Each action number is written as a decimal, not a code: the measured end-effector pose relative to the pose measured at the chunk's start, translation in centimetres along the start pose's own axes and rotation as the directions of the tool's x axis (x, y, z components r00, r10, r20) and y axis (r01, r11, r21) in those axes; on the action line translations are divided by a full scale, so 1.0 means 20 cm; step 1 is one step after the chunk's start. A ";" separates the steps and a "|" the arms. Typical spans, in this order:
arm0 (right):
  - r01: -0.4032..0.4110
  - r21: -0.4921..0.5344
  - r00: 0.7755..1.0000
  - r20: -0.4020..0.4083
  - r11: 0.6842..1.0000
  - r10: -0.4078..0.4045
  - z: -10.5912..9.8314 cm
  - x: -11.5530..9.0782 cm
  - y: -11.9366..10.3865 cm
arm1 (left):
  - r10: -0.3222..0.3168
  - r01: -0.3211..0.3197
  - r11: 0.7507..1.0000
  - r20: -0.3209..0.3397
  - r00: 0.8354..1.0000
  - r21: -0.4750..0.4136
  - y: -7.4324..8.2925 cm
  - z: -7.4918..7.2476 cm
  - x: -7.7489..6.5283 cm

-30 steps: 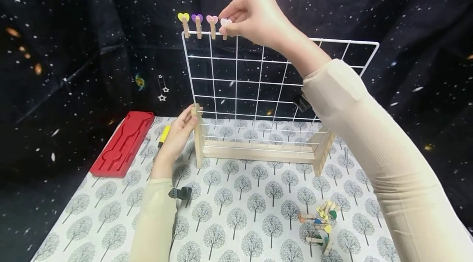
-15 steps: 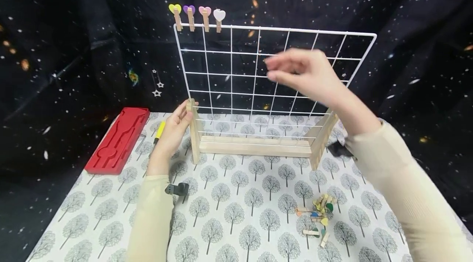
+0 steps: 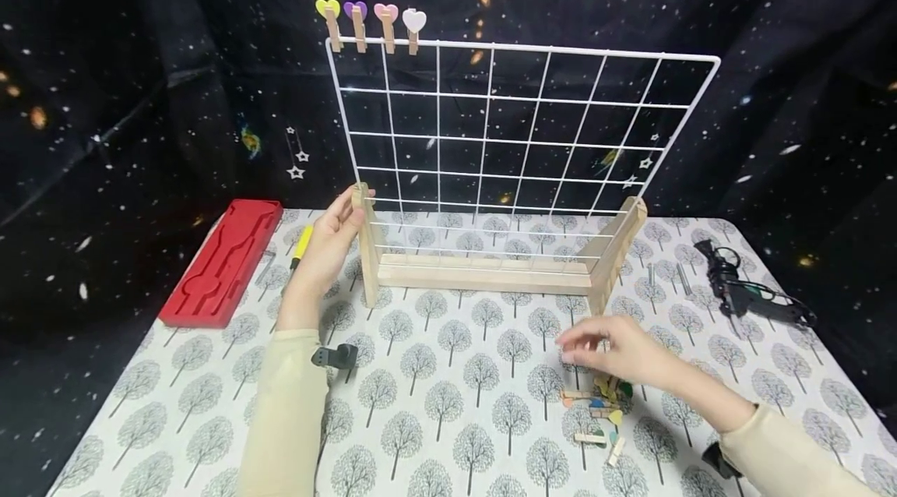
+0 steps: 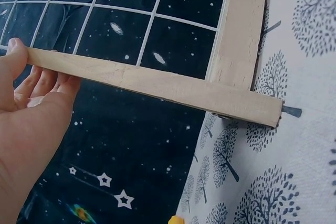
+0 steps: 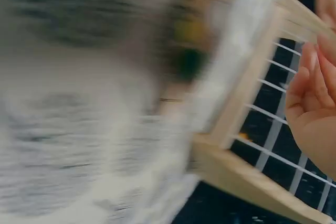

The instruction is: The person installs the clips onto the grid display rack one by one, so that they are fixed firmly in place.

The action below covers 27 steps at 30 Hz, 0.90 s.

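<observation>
My left hand [image 3: 324,248] grips the left upright of a wooden stand [image 3: 369,271], thumb on one side and fingers on the other; the left wrist view shows the wooden bar [image 4: 157,83] passing between them. The stand carries a white wire grid [image 3: 490,96]. Clipped along its top left are heart-topped clothespins: yellow [image 3: 328,10], purple [image 3: 356,12], pink [image 3: 386,14] and white [image 3: 414,22]. My right hand [image 3: 617,349], loosely bent and holding nothing, is just above a pile of small wooden clothespins [image 3: 597,403] with coloured tops. It hides part of the pile.
A red tool tray [image 3: 223,263] lies at the left, with a yellow-handled screwdriver [image 3: 302,244] beside the left forearm. A black device with cables [image 3: 750,290] sits at the right back. The table wears a tree-print cloth [image 3: 448,403]; a dark starry curtain [image 3: 175,92] hangs behind.
My right hand has let go of the white heart clothespin on the grid's top wire and come down rightward to the pile. The left hand keeps its grip on the stand.
</observation>
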State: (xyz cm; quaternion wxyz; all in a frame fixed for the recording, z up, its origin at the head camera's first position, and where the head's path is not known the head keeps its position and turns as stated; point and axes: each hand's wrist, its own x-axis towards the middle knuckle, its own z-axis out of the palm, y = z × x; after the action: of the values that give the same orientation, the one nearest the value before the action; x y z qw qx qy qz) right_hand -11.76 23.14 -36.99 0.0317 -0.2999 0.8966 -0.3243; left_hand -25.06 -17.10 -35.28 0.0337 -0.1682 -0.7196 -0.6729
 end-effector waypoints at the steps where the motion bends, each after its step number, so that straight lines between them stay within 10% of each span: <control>1: 0.000 -0.002 1.000 0.015 1.000 0.000 0.03 -0.03 0.03 | 0.004 -0.004 1.000 -0.001 1.000 0.000 -0.01 0.00 0.00; 10: 0.016 0.077 0.984 0.177 0.997 -0.029 0.15 -0.11 0.12 | 0.012 -0.012 0.999 0.005 1.000 -0.039 0.01 0.01 -0.01; 27: 0.201 -0.129 0.938 0.309 0.971 -0.154 0.13 -0.09 0.05 | 0.029 -0.028 0.999 0.007 1.000 -0.031 0.07 0.03 -0.03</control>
State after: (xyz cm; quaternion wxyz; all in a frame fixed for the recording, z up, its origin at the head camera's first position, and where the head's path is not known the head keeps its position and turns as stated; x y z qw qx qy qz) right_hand -10.10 23.21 -39.92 0.1127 -0.4267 0.8737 -0.2049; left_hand -23.95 -16.56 -34.17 0.0379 -0.1816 -0.7068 -0.6826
